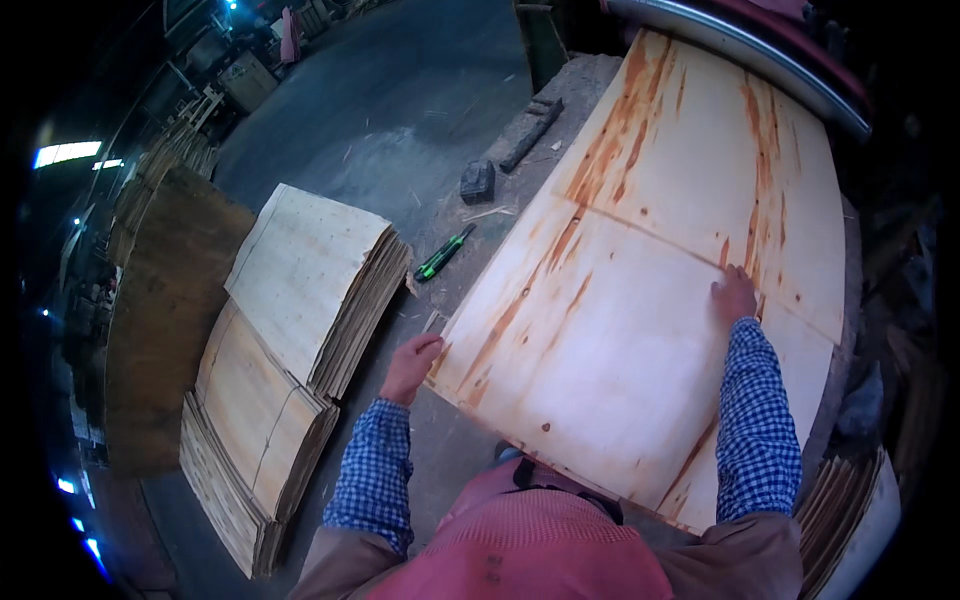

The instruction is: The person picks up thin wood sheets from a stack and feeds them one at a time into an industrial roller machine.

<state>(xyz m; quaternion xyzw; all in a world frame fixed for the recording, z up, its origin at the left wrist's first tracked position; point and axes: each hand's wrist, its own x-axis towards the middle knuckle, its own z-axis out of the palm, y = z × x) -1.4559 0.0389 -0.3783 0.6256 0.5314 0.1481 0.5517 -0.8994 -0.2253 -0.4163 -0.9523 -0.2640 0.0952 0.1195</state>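
Note:
A large pale wood veneer sheet (610, 340) with reddish-brown streaks lies in front of me, its far edge meeting a second streaked sheet (700, 140) along a seam. My left hand (410, 368) is at the left edge of the near sheet, thumb and fingers closed on that edge. On the right, near the seam, my right hand (735, 297) rests on the wood with thumb and fingers apart, holding nothing. A green and black utility knife (444, 253) lies to the left of the sheets, beyond my left hand.
A dark block (478, 182) and a dark bar (531, 136) lie left of the far sheet. Veneer stacks (310, 250) stand at left, beside a brown board (165, 330). A rounded metal-edged part (760, 45) spans the far end. More sheets (850, 525) stand at lower right.

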